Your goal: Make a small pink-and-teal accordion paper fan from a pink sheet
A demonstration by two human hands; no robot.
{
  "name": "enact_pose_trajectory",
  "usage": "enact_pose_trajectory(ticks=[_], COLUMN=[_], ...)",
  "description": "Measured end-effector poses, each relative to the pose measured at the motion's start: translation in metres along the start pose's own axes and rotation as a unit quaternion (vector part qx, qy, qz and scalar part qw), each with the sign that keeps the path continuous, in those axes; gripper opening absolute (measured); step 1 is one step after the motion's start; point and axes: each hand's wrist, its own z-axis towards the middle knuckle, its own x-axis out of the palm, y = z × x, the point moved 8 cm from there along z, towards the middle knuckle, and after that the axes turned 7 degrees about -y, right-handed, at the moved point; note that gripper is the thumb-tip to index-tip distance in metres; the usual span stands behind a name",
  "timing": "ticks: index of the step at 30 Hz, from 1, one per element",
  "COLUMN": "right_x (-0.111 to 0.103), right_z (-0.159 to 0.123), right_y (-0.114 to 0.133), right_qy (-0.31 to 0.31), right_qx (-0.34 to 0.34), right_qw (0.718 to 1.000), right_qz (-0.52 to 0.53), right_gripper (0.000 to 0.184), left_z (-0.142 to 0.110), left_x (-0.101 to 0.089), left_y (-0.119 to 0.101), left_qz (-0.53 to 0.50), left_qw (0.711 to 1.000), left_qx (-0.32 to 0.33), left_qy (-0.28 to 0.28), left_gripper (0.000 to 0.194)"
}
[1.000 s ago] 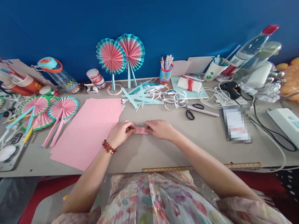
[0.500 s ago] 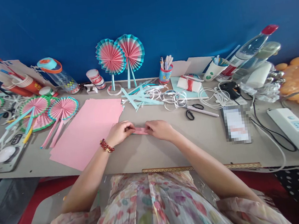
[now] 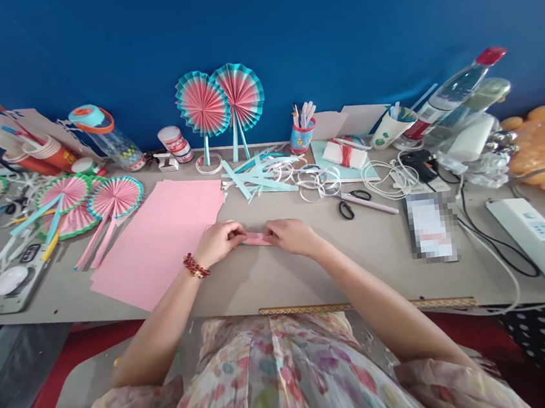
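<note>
A narrow folded strip of pink paper is held just above the grey table, stretched between my two hands. My left hand pinches its left end, and a red bead bracelet circles that wrist. The strip's other end is gripped by my right hand, fingers closed. Both ends are hidden under my fingers. Large pink paper sheets lie beside and partly under my left hand. Beyond my hands is a tangle of pale blue and white paper strips.
Scissors and a pale pen-like stick lie to the right, near a phone and a power strip. Pink-and-blue paper fans lean on the blue wall; more fans lie left. A patterned ruler runs along the front edge.
Almost nothing differs. Both hands keep hold of the pink strip in the same place, and the view has shifted very slightly.
</note>
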Motion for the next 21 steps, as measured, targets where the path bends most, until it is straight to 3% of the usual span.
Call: enact_pose_trajectory(ticks=[16, 21], right_x=[-0.0051, -0.006], right_z=[0.0035, 0.0026], right_y=[-0.001, 0.0006], right_qy=[0.016, 0.018], right_qx=[-0.012, -0.002], right_qw=[0.999, 1.0], right_qz=[0.033, 0.023], right_gripper=[0.014, 0.02], left_z=[-0.0023, -0.0016], left_x=[0.002, 0.0024], left_y=[-0.0102, -0.0098], left_qz=[0.039, 0.043], left_qw=[0.999, 0.999], left_qx=[0.016, 0.015], left_qy=[-0.017, -0.018], left_gripper=[0.014, 0.016])
